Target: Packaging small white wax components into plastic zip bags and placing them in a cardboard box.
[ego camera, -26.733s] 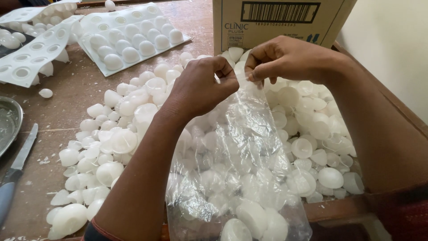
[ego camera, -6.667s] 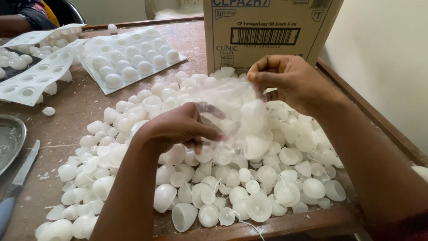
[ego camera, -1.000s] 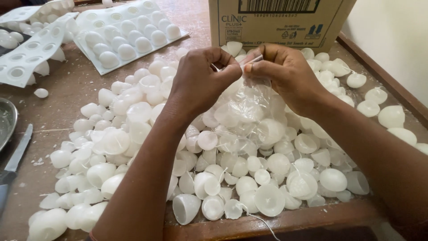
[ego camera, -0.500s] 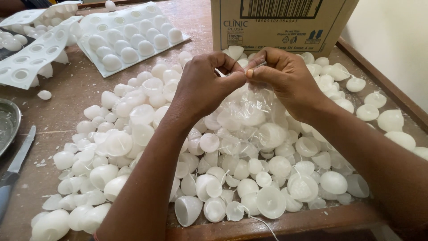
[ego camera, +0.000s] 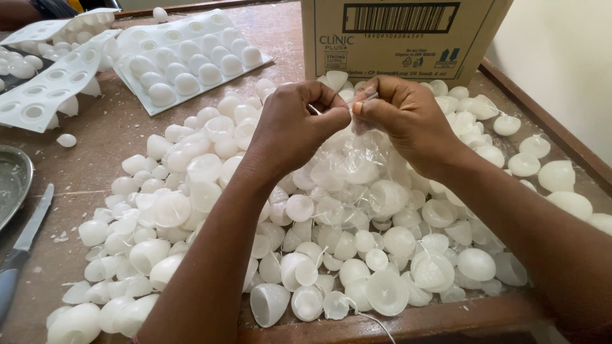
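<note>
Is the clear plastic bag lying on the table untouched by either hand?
No, the left hand and the right hand both pinch the top of the clear plastic bag above the white shells.

A: Entry, head view. Describe the person's own arms.

B: Two arms in view, both bare from wrist to as far up as the picture shows. No sleeve, no glove.

A: Jewellery? Watch, ring, band?

B: None seen on the left hand (ego camera: 294, 124) or the right hand (ego camera: 408, 118). Fingers (ego camera: 373, 108) bare, nails short and unpainted where visible.

A: Any clothing at all?

B: Only a dark sliver at the lower right corner; cannot tell what it is.
</note>
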